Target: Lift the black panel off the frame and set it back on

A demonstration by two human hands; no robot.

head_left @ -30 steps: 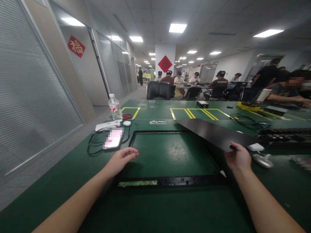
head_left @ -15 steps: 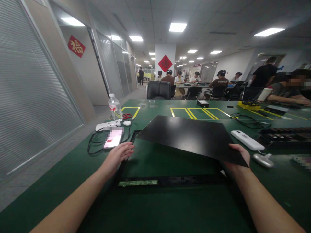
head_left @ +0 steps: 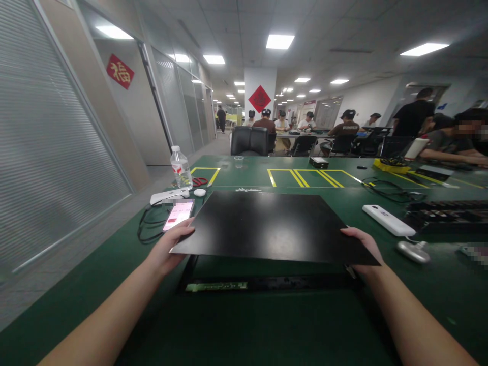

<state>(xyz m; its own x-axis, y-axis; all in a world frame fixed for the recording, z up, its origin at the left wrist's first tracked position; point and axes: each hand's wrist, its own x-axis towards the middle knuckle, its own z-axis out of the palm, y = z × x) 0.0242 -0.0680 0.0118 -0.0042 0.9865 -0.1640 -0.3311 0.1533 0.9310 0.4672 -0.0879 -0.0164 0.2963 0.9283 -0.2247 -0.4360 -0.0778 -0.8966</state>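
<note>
A thin, flat black panel (head_left: 263,226) is held up above the table, its near edge toward me. My left hand (head_left: 171,246) grips its left edge, thumb on top and fingers underneath. On the opposite side my right hand (head_left: 364,249) holds the right edge the same way. Beneath the panel a black rectangular frame (head_left: 293,283) lies on the green table; the panel hides most of it. A strip of green circuit board (head_left: 216,287) shows on the frame's near side, toward the left.
Left of the panel are a lit phone (head_left: 178,214), a water bottle (head_left: 181,168), red scissors (head_left: 199,181) and cables. A white power bank (head_left: 387,220) and a silver device (head_left: 413,251) lie on the right, near black equipment (head_left: 446,216). Several people sit at tables beyond.
My left hand has closed on the panel's left edge; before, it was open beside it. The panel has swung left and nearer to me and now lies more level between both hands.
</note>
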